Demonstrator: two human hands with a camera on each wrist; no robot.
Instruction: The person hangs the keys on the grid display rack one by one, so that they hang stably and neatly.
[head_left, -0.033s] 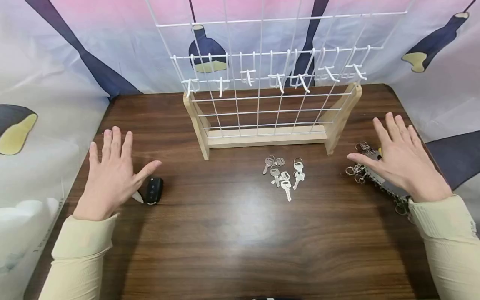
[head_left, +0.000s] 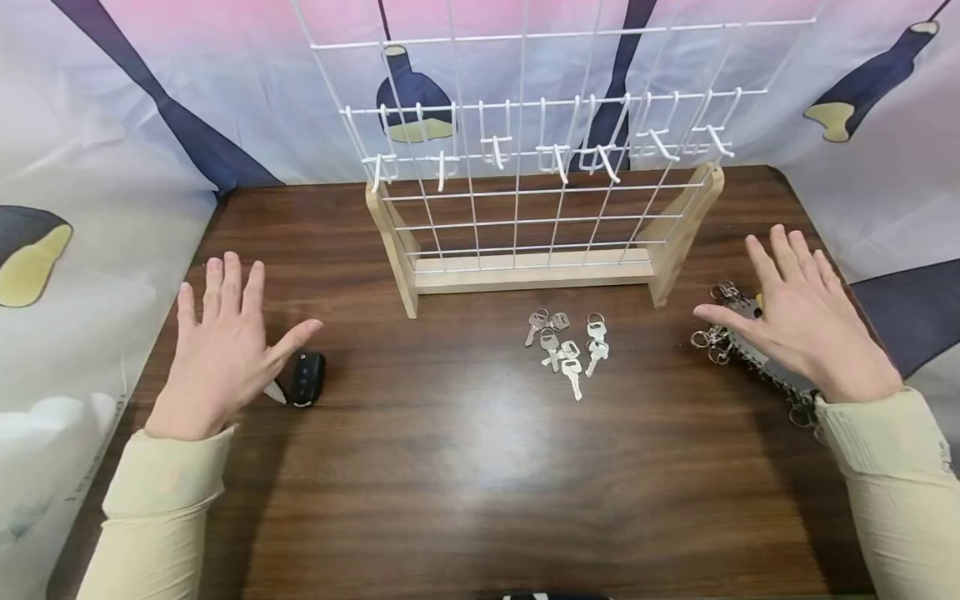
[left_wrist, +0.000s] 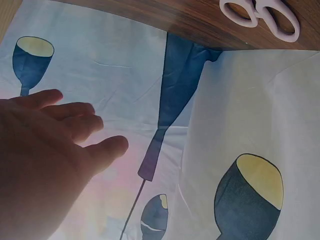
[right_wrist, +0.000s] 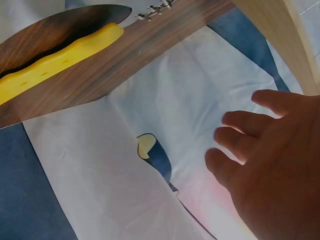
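Observation:
My left hand [head_left: 219, 358] is held over the left side of the table, palm down, fingers spread, with nothing in it. Just right of its thumb lies a black car key fob [head_left: 308, 379]. A pale pointed tip [head_left: 274, 392] shows from under that hand. In the left wrist view, scissors [left_wrist: 285, 25] with pale pink handles lie on the table. My right hand [head_left: 813, 325], spread and holding nothing, partly hides a grey piece [head_left: 780, 371] edged with chains and key rings [head_left: 708, 340]. A yellow wavy-edged handle [right_wrist: 60, 60] shows beside it in the right wrist view.
A white wire grid rack [head_left: 517, 196] on a wooden stand [head_left: 532, 277] stands at the back, with several white hooks [head_left: 560, 162] in a row. Several loose silver keys [head_left: 572, 377] lie in front of it. Printed cloth [head_left: 285, 108] surrounds the brown table [head_left: 480, 500].

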